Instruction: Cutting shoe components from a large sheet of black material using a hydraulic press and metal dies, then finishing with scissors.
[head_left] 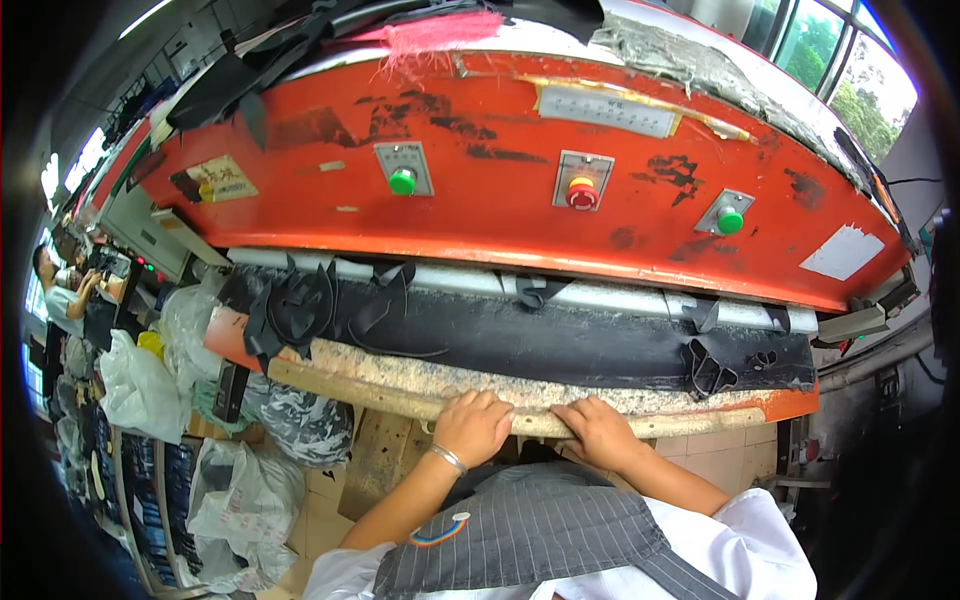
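My left hand [473,426], with a silver bracelet at the wrist, has its fingers bent over the front edge of a worn, pale cutting board [375,383]. Just right of it, my right hand [597,429] grips the same edge, its fingers also curled over the top. A black sheet [520,345] covers the board behind both hands. On the sheet's right part stand a thin-walled cutting die [709,370] and a smaller die [763,358]. Cut black scraps [292,308] are heaped at the left end, with more along the far edge.
A wide red press [480,190] spans the far side above the board, with two green buttons [402,181] and a red stop button [582,193]. Plastic bags [243,490] crowd the floor at left. Another person [66,300] works at the far left.
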